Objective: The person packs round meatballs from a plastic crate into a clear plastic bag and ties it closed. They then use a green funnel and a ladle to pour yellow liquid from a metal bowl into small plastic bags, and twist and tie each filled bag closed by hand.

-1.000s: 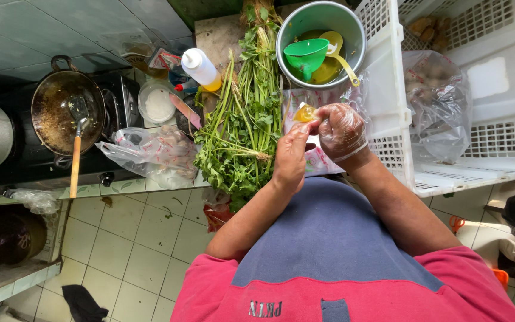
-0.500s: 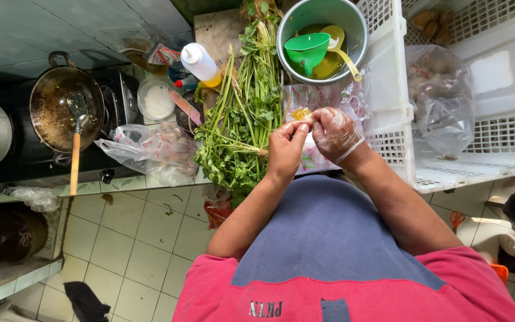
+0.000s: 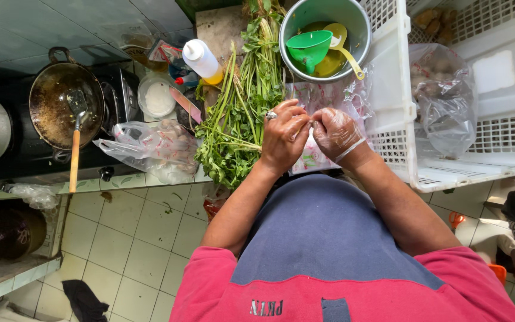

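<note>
My left hand (image 3: 284, 138), bare with a ring on one finger, and my right hand (image 3: 336, 132), in a clear plastic glove, meet fingertip to fingertip. Between them they pinch a small clear plastic bag (image 3: 312, 123), which the fingers mostly hide. Under the hands lies a stack of small printed plastic bags (image 3: 309, 158) on the counter. Just left of my left hand lies a bunch of green leafy herbs (image 3: 239, 113).
A green pot (image 3: 356, 24) with a green funnel (image 3: 308, 48) and a yellow ladle (image 3: 347, 50) stands beyond the hands. A white crate (image 3: 400, 125) holding a clear bag (image 3: 445, 101) is at the right. At the left are a squeeze bottle (image 3: 202, 59), a filled bag (image 3: 150, 149) and a wok (image 3: 61, 101).
My hands have come down and closed together over the bag stack. The small bag's yellow contents, visible before between the fingers, are now hidden.
</note>
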Tool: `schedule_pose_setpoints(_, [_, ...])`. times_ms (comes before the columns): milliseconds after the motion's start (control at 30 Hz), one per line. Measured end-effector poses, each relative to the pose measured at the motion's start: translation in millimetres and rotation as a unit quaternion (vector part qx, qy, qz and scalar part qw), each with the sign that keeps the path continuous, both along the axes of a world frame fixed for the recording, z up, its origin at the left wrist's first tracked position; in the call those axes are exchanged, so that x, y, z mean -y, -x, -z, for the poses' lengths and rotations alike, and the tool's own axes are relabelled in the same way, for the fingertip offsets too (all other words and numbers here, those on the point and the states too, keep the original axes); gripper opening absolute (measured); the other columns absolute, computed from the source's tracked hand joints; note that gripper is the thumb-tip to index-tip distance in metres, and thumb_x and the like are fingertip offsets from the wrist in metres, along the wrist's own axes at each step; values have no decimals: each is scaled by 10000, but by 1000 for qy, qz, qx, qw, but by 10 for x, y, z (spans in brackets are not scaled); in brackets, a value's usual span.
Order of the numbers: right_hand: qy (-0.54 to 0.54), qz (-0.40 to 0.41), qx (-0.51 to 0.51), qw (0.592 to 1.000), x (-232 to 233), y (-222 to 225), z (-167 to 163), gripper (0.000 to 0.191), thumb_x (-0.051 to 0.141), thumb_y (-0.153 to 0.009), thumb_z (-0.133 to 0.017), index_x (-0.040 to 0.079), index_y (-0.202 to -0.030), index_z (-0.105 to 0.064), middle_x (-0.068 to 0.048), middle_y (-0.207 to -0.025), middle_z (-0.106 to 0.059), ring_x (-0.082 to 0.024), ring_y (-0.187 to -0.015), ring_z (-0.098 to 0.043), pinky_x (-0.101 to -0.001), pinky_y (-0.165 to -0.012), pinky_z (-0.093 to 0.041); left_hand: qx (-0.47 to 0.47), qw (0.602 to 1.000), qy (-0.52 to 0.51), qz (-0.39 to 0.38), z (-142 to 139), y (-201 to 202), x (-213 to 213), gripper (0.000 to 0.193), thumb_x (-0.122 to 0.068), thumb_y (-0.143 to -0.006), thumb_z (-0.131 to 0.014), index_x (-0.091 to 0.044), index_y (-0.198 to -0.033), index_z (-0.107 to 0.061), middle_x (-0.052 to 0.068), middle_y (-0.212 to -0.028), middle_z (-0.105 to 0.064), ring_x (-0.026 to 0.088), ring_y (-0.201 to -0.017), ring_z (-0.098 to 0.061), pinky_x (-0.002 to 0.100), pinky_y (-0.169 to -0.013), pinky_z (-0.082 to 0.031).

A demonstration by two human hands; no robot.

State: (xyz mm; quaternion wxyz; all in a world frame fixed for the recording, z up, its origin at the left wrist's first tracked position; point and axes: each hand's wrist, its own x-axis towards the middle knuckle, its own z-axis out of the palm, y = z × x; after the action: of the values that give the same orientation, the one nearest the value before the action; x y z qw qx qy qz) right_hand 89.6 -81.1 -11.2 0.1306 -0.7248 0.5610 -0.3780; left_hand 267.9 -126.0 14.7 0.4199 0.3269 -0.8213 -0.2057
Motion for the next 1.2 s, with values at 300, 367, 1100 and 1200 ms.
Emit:
schedule_pose_setpoints(300, [50,41,166,984,-84,-147,-105,203,-28,-947,-735,14,-1101,-609,-146,-1012,-720,-242,-859,-738,-338,-784,-601,-231,952,-200,-17,312,180,-193,103,-29,-909,-751,-20,-1012,-751,105,-1094,-724,296,-1231,-645,412,-1091,-508])
schedule_pose_setpoints(367, [45,43,177,982,-90,-158,-113,199,-44,-953,-725,10,-1104,-608,-142,-1010,-719,-230,-864,-741,-326,-790,-603,-235,951,-199,-22,326,185,-211,110,-42,-916,-756,-28,-1025,-750,98,-1098,-728,280,-1219,-655,407,-1088,-513])
schedule_pose_setpoints(1100, [-27,-1,100,995,-156,13,-318,256,58,-903,-772,3,-1047,-568,-145,-858,-678,-299,-737,-706,-393,-670,-570,-275,835,-450,157,528,75,-195,71,-51,-1004,-679,-66,-934,-681,138,-1485,-577,299,-1576,-325,445,-1293,-220])
schedule_pose_setpoints(1200, [-31,-6,118,992,-154,30,-338,206,33,-916,-757,28,-1034,-589,-134,-905,-695,-303,-794,-721,-394,-718,-581,-429,673,-566,209,623,110,-209,62,-27,-998,-648,-54,-987,-703,114,-1499,-544,222,-1533,-347,431,-1269,-241])
